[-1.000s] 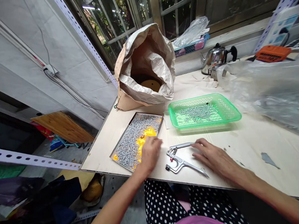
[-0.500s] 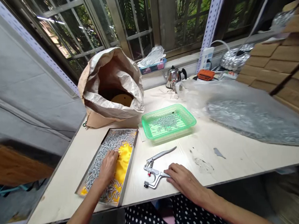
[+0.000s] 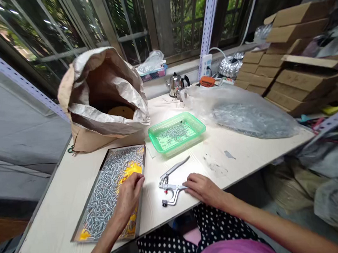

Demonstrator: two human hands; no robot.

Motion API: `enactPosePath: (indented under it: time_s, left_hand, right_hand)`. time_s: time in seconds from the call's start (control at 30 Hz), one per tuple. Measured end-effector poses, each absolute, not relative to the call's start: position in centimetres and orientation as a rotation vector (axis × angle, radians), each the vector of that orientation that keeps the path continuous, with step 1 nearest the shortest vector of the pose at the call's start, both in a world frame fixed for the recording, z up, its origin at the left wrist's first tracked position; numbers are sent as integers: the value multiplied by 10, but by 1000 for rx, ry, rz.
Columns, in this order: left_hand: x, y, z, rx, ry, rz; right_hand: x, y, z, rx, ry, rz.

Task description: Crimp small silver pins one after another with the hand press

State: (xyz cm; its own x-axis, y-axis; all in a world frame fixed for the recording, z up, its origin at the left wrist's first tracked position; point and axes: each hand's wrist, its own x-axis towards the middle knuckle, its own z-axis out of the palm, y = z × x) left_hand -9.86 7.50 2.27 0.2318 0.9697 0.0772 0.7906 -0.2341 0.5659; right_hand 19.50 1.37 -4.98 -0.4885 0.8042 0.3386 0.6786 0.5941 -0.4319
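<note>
My left hand (image 3: 129, 194) is over the right side of a shallow tray (image 3: 89, 201), thumb and fingertips pressed together. Anything between them is too small to make out. Small silvery screw-like metal pieces (image 3: 104, 196) cover much of the tray, with a bright yellow bottom (image 3: 133, 168) showing at the right. On the table lies a pair of snap pliers (image 3: 171, 188) with a grey metal body, a spring and spread handles. My right hand (image 3: 204, 189) has its fingers closed over the end of the lower handle. Behind the pliers, a green plastic basket (image 3: 158, 145) holds more small metal pieces.
A large open paper sack (image 3: 95, 133) stands behind the tray. A clear plastic bag of metal pieces (image 3: 243, 117) lies at the right. Farther back are a metal kettle (image 3: 175, 84), an orange object (image 3: 207, 81) and stacked cardboard boxes (image 3: 299, 82). The table's front edge (image 3: 233, 184) runs close below my hands.
My left hand has moved from the middle of the tray toward its right rim, fingertips pinched. My right hand stays on the pliers' handle. The view has turned to the right.
</note>
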Motion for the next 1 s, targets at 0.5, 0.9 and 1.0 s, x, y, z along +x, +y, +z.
enactPosePath:
  time_s: [0.5, 0.9, 1.0]
  left_hand:
    - [-57, 52, -9, 1554, 1368, 424]
    - [-54, 46, -16, 1379, 1447, 468]
    - [-55, 47, -14, 1355, 1438, 436]
  right_hand:
    - [193, 13, -51, -1161, -2370, 270]
    - [192, 13, -54, -1181, -2372, 161]
    - [192, 14, -54, -1188, -2374, 134]
